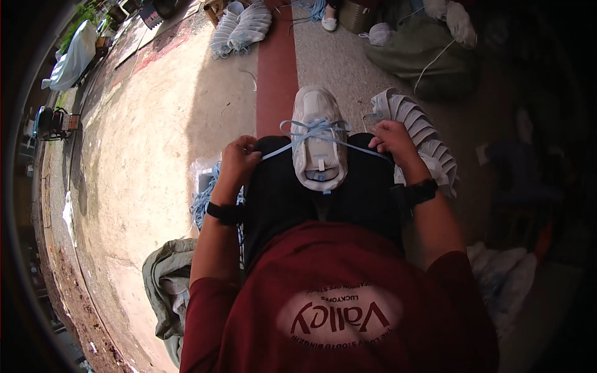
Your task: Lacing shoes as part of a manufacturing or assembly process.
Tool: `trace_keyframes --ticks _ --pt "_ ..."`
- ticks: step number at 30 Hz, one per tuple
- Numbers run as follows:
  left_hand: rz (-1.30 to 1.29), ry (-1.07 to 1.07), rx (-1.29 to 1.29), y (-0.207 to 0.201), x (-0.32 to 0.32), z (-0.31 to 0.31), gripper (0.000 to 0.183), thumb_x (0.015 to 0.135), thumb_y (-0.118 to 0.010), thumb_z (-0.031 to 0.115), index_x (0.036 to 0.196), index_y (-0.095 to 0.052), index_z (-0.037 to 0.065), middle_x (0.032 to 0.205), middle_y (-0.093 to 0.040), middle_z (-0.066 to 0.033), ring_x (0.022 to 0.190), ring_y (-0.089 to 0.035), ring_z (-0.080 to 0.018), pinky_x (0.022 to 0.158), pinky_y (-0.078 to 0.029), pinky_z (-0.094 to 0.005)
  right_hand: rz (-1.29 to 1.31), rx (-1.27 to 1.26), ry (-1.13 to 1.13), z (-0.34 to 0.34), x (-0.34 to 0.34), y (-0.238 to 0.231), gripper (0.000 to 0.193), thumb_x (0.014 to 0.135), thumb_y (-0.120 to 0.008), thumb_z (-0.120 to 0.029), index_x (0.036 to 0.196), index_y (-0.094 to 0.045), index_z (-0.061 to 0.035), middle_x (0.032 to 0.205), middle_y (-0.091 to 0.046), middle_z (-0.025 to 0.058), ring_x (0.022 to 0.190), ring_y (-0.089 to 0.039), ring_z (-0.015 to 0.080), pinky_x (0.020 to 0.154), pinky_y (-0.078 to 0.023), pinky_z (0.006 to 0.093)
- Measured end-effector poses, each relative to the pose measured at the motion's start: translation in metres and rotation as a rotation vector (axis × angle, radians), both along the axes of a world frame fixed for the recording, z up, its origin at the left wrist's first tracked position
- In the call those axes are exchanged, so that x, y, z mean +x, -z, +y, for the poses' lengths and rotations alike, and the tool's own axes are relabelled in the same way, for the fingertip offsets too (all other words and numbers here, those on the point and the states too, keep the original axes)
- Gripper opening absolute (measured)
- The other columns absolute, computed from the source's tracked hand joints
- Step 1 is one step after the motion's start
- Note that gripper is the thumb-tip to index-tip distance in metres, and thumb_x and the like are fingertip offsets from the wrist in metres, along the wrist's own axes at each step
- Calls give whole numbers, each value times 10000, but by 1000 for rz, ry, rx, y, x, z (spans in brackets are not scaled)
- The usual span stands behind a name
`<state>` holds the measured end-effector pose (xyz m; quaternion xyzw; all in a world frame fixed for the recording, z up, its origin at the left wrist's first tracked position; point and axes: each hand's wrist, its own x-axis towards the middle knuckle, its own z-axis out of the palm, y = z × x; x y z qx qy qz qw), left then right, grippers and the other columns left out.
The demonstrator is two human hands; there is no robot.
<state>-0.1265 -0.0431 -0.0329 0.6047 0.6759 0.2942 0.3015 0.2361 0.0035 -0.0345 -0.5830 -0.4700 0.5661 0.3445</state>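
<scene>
A white shoe (316,102) rests across my thighs, its toe pointing away from me and its opening toward my body. Light blue shoelace (318,129) crosses over the shoe's tongue and forms a loose bow with loops to both sides. Left of the shoe, my left hand (241,156) pinches one lace end, which is drawn out taut. On the other side, my right hand (393,140) has closed fingers on the opposite lace end, held out to the right. Neither hand touches the shoe itself.
Beside my right leg lies a row of nested white shoe uppers (426,133). Blue laces (202,204) hang in a bunch by my left leg. More stacked uppers (249,28) lie ahead, and a dark green sack (423,56) sits far right. Another person's white shoe (329,23) shows beyond.
</scene>
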Motion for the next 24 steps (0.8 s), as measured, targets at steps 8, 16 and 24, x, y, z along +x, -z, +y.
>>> trace_keyframes --ticks 8,16,24 --pt "-694 16 -83 -7 59 30 109 783 -635 80 783 -613 -27 633 -574 -18 543 -518 -73 499 -418 -213 110 -218 36 24 -54 17 140 811 -597 -120 834 -562 14 631 -580 97 436 -511 133 382 -384 207" --pt "-954 -154 -58 -9 67 26 94 827 -600 104 847 -608 12 666 -590 -4 529 -491 -37 487 -394 -170 727 -41 43 6 -52 -8 32 824 -585 -64 794 -593 -59 885 -622 86 825 -569 138 700 -456 249" --pt "-1260 -40 -264 -13 63 18 213 826 -622 258 810 -589 48 787 -594 -17 762 -565 -109 730 -471 -263 687 -70 -79 -6 -37 -13 100 844 -580 -135 782 -596 -59 905 -619 88 858 -558 141 762 -443 276"
